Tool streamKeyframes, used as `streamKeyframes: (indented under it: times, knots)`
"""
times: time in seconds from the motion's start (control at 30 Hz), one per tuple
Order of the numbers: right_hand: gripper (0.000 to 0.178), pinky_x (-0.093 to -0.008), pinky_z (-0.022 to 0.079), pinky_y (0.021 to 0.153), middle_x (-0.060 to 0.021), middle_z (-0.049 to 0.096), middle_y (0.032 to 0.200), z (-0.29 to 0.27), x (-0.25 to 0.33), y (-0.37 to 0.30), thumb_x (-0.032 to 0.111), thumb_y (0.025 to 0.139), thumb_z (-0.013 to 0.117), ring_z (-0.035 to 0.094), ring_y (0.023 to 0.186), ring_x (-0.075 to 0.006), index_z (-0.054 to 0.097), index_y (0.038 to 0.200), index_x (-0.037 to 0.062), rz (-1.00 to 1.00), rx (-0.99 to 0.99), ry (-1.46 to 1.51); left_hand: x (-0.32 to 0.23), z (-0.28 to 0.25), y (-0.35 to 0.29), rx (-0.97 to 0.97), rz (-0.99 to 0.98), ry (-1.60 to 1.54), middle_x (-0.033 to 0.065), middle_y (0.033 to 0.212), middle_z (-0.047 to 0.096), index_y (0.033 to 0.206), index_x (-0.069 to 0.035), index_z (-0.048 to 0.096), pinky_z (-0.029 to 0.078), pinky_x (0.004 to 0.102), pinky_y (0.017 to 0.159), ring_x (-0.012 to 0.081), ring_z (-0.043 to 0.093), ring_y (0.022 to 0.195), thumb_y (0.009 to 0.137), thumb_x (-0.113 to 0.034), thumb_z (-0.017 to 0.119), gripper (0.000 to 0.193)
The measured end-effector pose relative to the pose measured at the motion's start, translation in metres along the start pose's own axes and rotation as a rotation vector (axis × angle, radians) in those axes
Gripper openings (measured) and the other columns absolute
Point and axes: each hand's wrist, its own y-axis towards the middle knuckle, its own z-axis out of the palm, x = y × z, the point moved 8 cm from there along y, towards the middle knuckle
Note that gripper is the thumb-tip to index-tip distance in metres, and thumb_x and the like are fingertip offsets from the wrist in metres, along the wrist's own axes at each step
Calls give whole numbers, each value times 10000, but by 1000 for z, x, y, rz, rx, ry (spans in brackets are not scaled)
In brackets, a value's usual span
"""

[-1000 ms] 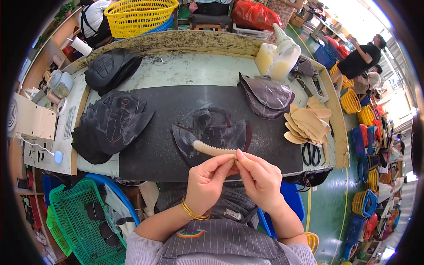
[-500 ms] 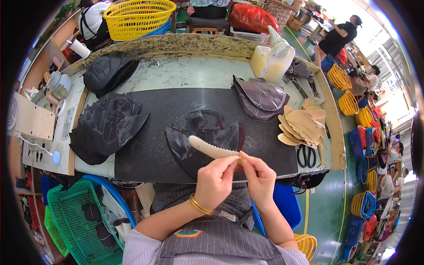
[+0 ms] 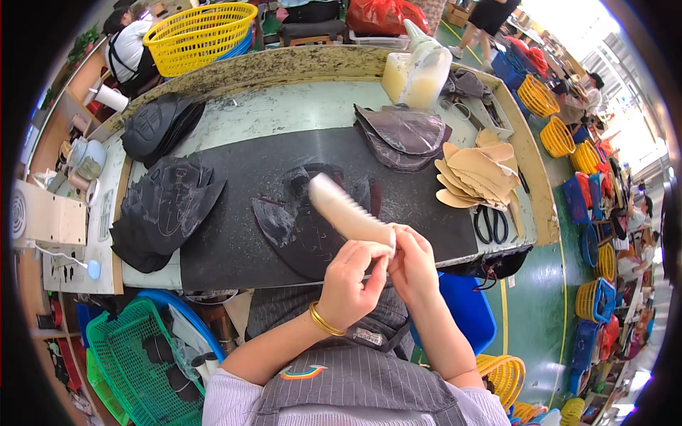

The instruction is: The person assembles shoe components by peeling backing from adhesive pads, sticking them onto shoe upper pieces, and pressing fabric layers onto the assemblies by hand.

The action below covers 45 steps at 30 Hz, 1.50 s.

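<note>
My left hand [image 3: 352,280] and my right hand [image 3: 413,266] are pinched close together at the near end of a tan curved strip [image 3: 344,207] with a toothed edge. Its free end points up and to the left, smeared by motion. What the fingertips do at the pinched end is partly hidden. Below the strip, a dark flat leather piece [image 3: 302,245] with spread flaps and whitish smears lies on the black mat [image 3: 245,160]. To the right, a pile of similar tan pieces [image 3: 479,177] rests on the table, with black-handled scissors [image 3: 491,226] just nearer to me.
Stacks of dark leather pieces [image 3: 167,206] and black pieces [image 3: 158,128] lie at left. Folded dark brown pieces [image 3: 403,138] and a pale glue bottle [image 3: 423,78] stand beyond the mat. A green basket [image 3: 135,348] sits below left, a blue bin [image 3: 465,312] below right.
The strip has turned so its broad face shows more and its free end is raised. Both hands stay at its near end. The whole view has shifted slightly.
</note>
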Motion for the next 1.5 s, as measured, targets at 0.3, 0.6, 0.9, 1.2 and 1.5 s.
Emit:
streamKeyframes:
  times: [0.3,0.6,0.9,1.2,1.5]
  knots:
    - [118,-194,186,338,68,339,526,-71,23,-41,144,907,534,275,361,-27,571,884,35,274,-150,-42,34,-40,7,-28,-541,-1367,58,833,518,921,-35,429,492,310,650,141,538,703,899,-113,399,86]
    - [240,-249,401,722,-16,543,919,33,43,-59,226,974,409,495,816,-79,552,930,37,-244,29,-584,-9,-24,-3,72,65,-327,142,898,531,927,-13,437,450,289,676,180,516,736,798,15,476,138]
    - [226,-255,396,485,3,499,655,2,-43,-10,282,916,524,475,543,-86,541,881,60,382,0,249,-27,14,-42,237,287,-414,122,855,511,903,-38,416,463,329,681,240,517,746,729,37,476,199]
    - [370,-314,469,765,-96,640,933,-100,-5,-83,298,814,624,594,876,-188,611,1073,34,720,148,-1107,51,-23,-36,-60,-948,-1568,36,608,383,697,-96,335,365,285,513,145,396,536,759,-198,393,132]
    - [331,-239,449,594,-53,553,867,25,21,-82,112,793,699,541,689,-101,443,984,24,-21,334,-953,-7,-22,-11,488,-220,-669,124,920,571,971,3,564,432,319,800,218,562,889,882,-214,449,261]
